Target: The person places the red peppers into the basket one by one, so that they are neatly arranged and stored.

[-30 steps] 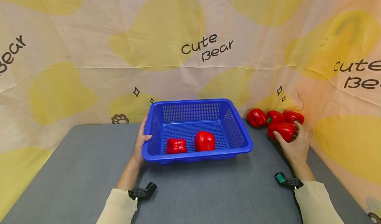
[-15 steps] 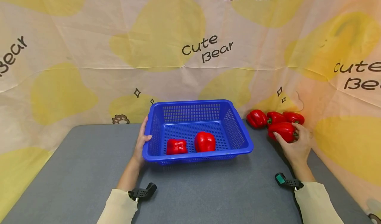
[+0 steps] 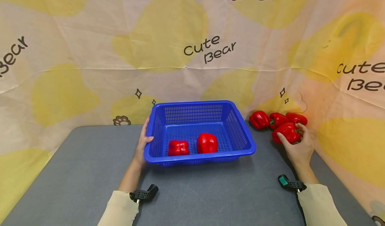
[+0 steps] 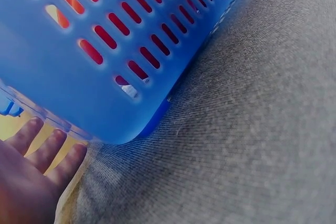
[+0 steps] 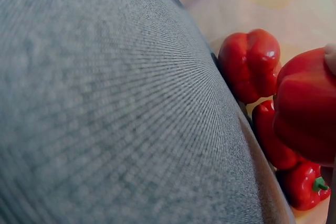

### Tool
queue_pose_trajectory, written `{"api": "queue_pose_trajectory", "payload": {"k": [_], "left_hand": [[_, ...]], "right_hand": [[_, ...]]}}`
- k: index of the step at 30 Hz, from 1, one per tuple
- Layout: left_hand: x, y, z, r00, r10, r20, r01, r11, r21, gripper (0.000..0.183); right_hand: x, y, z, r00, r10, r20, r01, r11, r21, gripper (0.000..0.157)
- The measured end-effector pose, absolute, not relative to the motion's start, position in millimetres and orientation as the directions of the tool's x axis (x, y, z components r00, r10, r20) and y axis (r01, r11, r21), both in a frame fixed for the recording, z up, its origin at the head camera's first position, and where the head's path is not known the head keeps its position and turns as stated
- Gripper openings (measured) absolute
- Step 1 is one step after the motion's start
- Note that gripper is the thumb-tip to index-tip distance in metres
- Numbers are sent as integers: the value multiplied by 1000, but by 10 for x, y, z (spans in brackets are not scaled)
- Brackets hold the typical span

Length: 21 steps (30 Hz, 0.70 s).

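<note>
My left hand [image 3: 140,149] holds the left end of a blue plastic basket [image 3: 198,157], its thumb at the rim. In the left wrist view, fingertips meet the basket's edge from outside. Two red bell peppers lie inside: a squat one [image 3: 178,148] at left and a rounder one [image 3: 207,143] beside it. At the right, my right hand [image 3: 301,151] grips another red bell pepper [image 3: 285,133] between thumb and fingers, its stem turned toward the hand. This held pepper [image 5: 307,106] appears large at the edge of the right wrist view.
Behind the held pepper, three more red bell peppers sit by the curtain: one at left [image 3: 259,120], one in the middle [image 3: 277,120] and one at right [image 3: 296,118]. A printed yellow curtain [image 3: 168,35] backs the grey table [image 3: 210,192] and closes its right side.
The pepper in my right hand has turned and shifted slightly rightward, so its stem end shows more. My left hand and the basket stay in place.
</note>
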<state>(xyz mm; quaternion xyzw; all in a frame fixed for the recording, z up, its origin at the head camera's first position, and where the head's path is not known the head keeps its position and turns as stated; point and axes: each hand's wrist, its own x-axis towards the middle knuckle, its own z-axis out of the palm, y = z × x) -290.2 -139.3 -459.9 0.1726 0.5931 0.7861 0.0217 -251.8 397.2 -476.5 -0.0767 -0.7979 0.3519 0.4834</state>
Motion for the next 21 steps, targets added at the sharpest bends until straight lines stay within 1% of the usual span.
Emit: {"api": "queue_pose_trajectory", "payload": {"k": [6,10,13,17,19,21], "left_hand": [[-2894,-1397,-4592,-939,243,243,167,-296,941,81],[-2887,-1391,-4586,-938,248,241,163,-296,941,82],[-2880,-1386,-4580,-939,246,240,165,-290,943,82],[-2884,-1390,-4583,-939,243,242,170,-283,944,81],[-2889,-1393,-4589,-940,240,243,172,-284,943,81],[-2895,-1396,-4599,-939,239,246,175,-283,943,81]], "right_hand": [[-2534,3998,-4789,-527,429,733,-205,773,-600,64],[-2542,4027,-4797,-555,381,739,-214,793,-570,65],[-2539,4039,-4801,-633,360,686,-185,789,-585,73],[-2549,4028,-4798,-752,346,561,-105,777,-620,83],[-2558,4018,-4792,-784,339,519,-83,772,-630,86],[-2559,4006,-4782,-800,334,498,-74,769,-635,87]]}}
